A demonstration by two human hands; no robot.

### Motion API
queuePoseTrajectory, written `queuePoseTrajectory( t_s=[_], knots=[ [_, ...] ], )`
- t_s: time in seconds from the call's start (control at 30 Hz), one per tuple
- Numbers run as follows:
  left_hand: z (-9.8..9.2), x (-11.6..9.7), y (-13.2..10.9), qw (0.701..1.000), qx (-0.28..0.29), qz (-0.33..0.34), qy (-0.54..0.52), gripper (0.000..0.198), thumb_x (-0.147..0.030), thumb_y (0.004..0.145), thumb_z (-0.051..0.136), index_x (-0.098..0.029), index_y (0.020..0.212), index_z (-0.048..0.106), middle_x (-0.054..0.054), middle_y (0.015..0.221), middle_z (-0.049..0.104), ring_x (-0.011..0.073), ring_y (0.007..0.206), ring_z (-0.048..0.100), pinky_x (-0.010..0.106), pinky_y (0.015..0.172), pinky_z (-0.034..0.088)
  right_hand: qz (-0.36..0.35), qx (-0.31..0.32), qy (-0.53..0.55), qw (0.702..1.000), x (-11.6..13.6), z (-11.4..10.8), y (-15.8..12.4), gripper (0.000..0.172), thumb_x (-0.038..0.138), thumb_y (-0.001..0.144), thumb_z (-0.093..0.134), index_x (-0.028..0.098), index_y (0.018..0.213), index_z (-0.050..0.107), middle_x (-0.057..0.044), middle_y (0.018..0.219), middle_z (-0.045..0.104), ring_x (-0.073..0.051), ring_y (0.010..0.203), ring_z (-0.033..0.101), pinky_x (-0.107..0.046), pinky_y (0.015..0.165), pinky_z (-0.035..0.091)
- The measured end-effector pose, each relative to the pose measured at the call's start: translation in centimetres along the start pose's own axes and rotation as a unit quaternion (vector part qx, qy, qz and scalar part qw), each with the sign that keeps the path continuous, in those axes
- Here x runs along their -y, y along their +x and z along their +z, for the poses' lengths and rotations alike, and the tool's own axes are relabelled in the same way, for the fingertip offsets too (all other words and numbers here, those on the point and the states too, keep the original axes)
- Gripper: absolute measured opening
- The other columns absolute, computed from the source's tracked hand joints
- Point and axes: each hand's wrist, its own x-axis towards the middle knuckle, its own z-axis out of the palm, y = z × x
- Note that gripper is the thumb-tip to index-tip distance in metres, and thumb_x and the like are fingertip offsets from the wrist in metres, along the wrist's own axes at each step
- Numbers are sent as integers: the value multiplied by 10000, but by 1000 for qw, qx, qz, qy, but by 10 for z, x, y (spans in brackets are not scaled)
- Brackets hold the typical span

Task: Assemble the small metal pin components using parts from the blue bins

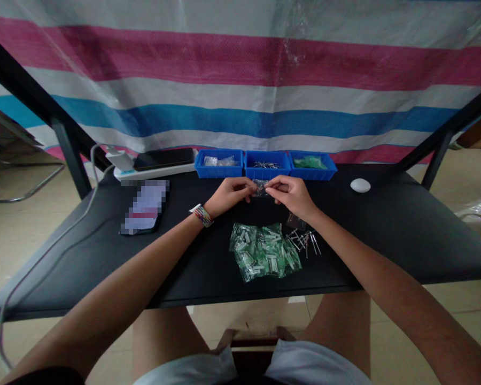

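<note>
Between my two hands is a small clear plastic bag (260, 188) with thin metal pieces in it. My left hand (233, 192) pinches its left edge, and my right hand (287, 193) pinches the right edge. Just beyond the hands stand three blue bins: the left bin (219, 172) has clear bags, the middle bin (266, 173) thin metal pins, the right bin (313, 174) green bags. Nearer to me lies a pile of green-tinted bags (264, 254) filled with pale pieces. Loose metal pins (304, 241) lie beside it, under my right forearm.
On the left are a phone with a blurred screen (146, 208), a white power strip (156, 171) with a dark phone (164, 158) on it, and a white cable (90, 200) trailing off the table. A white mouse-like object (360, 185) sits right. Striped sheeting (240, 64) hangs behind.
</note>
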Motion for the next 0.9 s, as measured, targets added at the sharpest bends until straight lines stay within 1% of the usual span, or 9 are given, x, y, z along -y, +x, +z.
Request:
queuePoseTrajectory(
  t_s=[0.07, 0.17, 0.23, 0.3, 0.4, 0.57, 0.7, 0.77, 0.9],
  knots=[
    [0, 1, 1, 1000, -9, -11, 0, 394, -538, 907, 719, -149, 851, 699, 40, 778, 708, 115, 623, 628, 227, 597, 488, -33, -21, -6, 999, 0, 1, -2, 284, 448, 809, 790, 175, 876, 749, -1, 703, 653, -118, 530, 592, -250, 485, 501],
    [0, 1, 1, 999, -23, -33, 9, 506, -591, 955, 636, -159, 691, 640, 28, 615, 643, 119, 573, 596, 232, 580, 458, -76, -48, -44, 995, 2, 0, -4, 242, 419, 861, 758, 182, 910, 765, -17, 765, 699, -119, 523, 636, -247, 482, 509],
    [-1, 0, 1, 999, -6, -48, 11, 592, -622, 992, 550, -150, 654, 664, 55, 599, 659, 127, 571, 602, 245, 597, 467, -94, -40, -73, 992, 3, -1, -6, 221, 402, 896, 731, 193, 948, 781, -36, 823, 749, -137, 546, 681, -259, 501, 540],
    [-2, 0, 1, 999, 11, -52, 5, 571, -610, 990, 553, -132, 741, 739, 85, 688, 727, 138, 608, 638, 249, 609, 475, -111, -18, -101, 988, 2, -2, -7, 203, 377, 923, 704, 205, 987, 793, -45, 858, 783, -154, 570, 712, -274, 523, 563],
    [-3, 1, 2, 999, 9, -33, -10, 400, -523, 894, 719, -128, 852, 770, 79, 793, 767, 131, 632, 650, 241, 614, 492, -133, 8, -137, 982, 2, -2, -9, 186, 333, 937, 687, 209, 1023, 797, -52, 911, 804, -170, 611, 741, -290, 560, 577],
    [-2, 4, 3, 999, -19, -24, -23, 313, -436, 850, 787, -127, 900, 759, 70, 829, 763, 117, 630, 665, 210, 575, 482, -82, 14, -79, 993, 4, -3, -8, 296, 376, 929, 689, 195, 1155, 753, -75, 1020, 786, -175, 705, 760, -300, 651, 613],
    [-1, 2, 1, 999, -23, -31, -9, 351, -475, 873, 780, -130, 936, 759, 78, 866, 770, 130, 655, 706, 208, 586, 506, -16, 15, -4, 1000, 3, -4, -5, 549, 443, 886, 748, 228, 1375, 620, -49, 1000, 753, -147, 632, 712, -274, 570, 592],
    [0, 1, 1, 999, -27, -28, 1, 385, -508, 876, 778, -132, 956, 761, 83, 888, 775, 142, 676, 724, 209, 588, 510, -3, 22, 3, 1000, 1, -5, -2, 522, 441, 856, 779, 214, 1307, 648, -33, 924, 736, -145, 610, 695, -262, 530, 570],
    [1, -1, 1, 999, -37, -16, 22, 410, -535, 857, 797, -134, 931, 765, 51, 789, 740, 120, 611, 668, 211, 577, 500, -39, 26, -37, 998, -1, -6, -1, 263, 425, 889, 744, 180, 986, 742, -30, 834, 701, -132, 590, 661, -255, 515, 543]
  ],
)
